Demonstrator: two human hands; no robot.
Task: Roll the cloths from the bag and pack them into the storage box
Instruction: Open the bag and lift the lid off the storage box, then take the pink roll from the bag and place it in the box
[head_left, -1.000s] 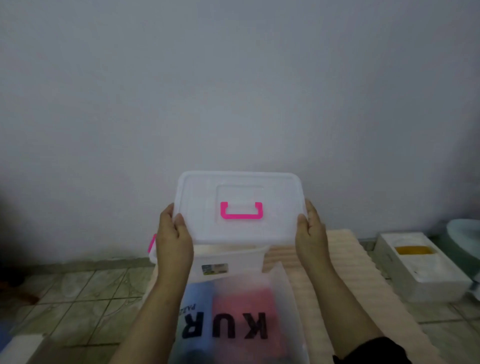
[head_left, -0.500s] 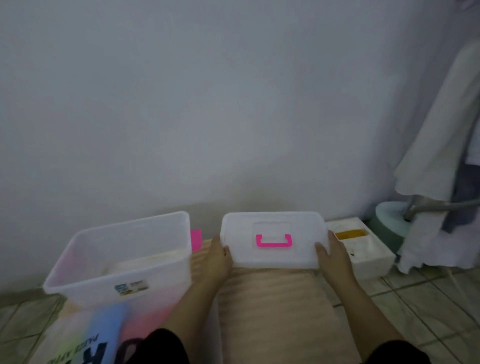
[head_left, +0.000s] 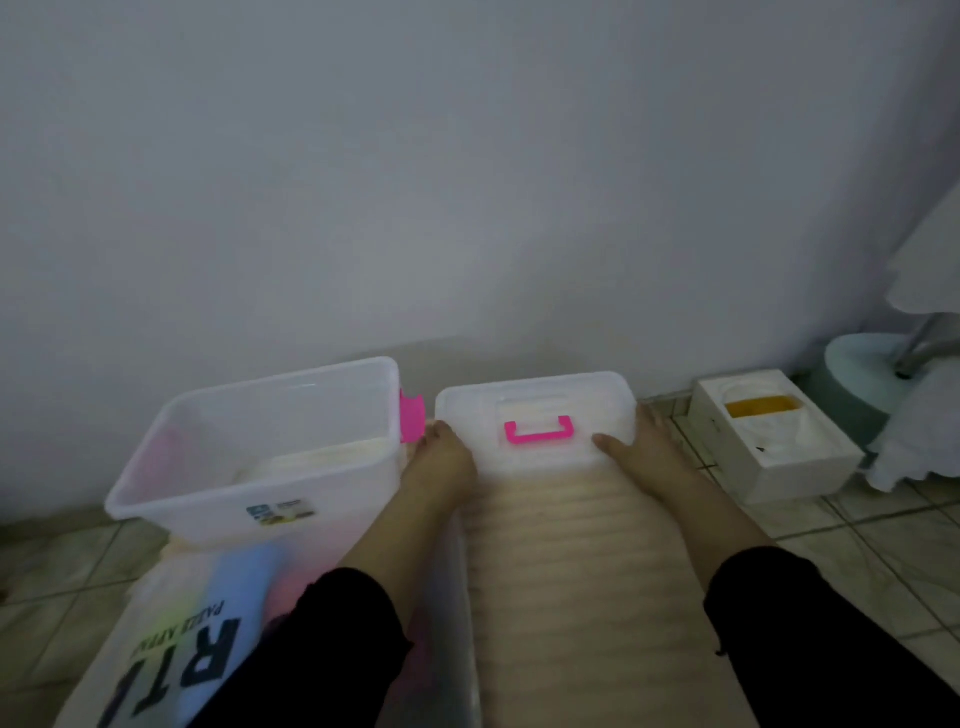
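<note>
The clear storage box (head_left: 156, 499) stands open at the left against the wall, with a pink latch (head_left: 410, 421) on its right end. Its clear lid (head_left: 535, 400), which has a pink handle (head_left: 540, 431), lies flat to the right on a ribbed beige mat (head_left: 571, 571). My left hand (head_left: 441, 457) holds the lid's left edge. My right hand (head_left: 644, 441) holds the right edge, thumb on top. A translucent bag (head_left: 156, 629) with black letters lies at the lower left, and a blue cloth (head_left: 239, 582) and something pink show through it.
A white foam box (head_left: 779, 457) with a yellow piece inside sits on the tiled floor at the right. Behind it are a teal round base (head_left: 852, 369) and hanging white fabric (head_left: 930, 270). A plain wall closes the far side.
Both hands carried the lid from above the box to the right and lowered it onto the mat. The box now stands uncovered at the left.
</note>
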